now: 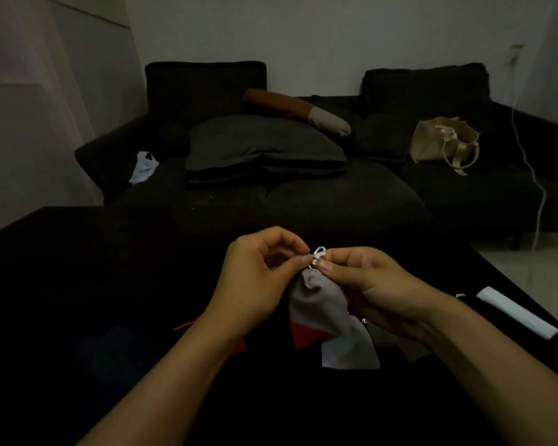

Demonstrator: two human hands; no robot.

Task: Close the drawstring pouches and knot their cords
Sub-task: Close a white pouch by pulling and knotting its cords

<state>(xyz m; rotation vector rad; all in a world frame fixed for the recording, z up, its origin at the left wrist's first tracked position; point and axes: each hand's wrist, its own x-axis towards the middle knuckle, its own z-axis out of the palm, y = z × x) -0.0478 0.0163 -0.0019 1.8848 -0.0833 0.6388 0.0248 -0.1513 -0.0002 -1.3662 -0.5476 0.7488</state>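
Here, both hands are working at the gathered neck of a grey drawstring pouch [326, 307], which is hanging tilted between them above a black table [110, 284]. The left hand [258, 278] is curling its fingers and pinching the white cord [319, 252] at the pouch's mouth, thumb and forefinger meeting just beside the cord's small loop. The right hand [374, 284] is gripping the same cord from the other side, its fingertips pressing against the bunched fabric right below the loop. The two sets of fingertips are nearly touching each other. Whether the knot is already tight is too small to tell.

Beneath the grey pouch, a red pouch [303, 338] is lying on the table, partly covered, and a thin red cord [184, 325] is showing just left of the left wrist. Near the right forearm, a white folded cloth [516, 312] is lying toward the table's right edge.

Beyond the table, a dark sofa [335, 194] is carrying a grey cushion [264, 146], a brown and beige bolster [297, 112], a white plastic bag [144, 167] and a beige tote bag [445, 140]. A white cable [537, 181] is hanging down at the right.
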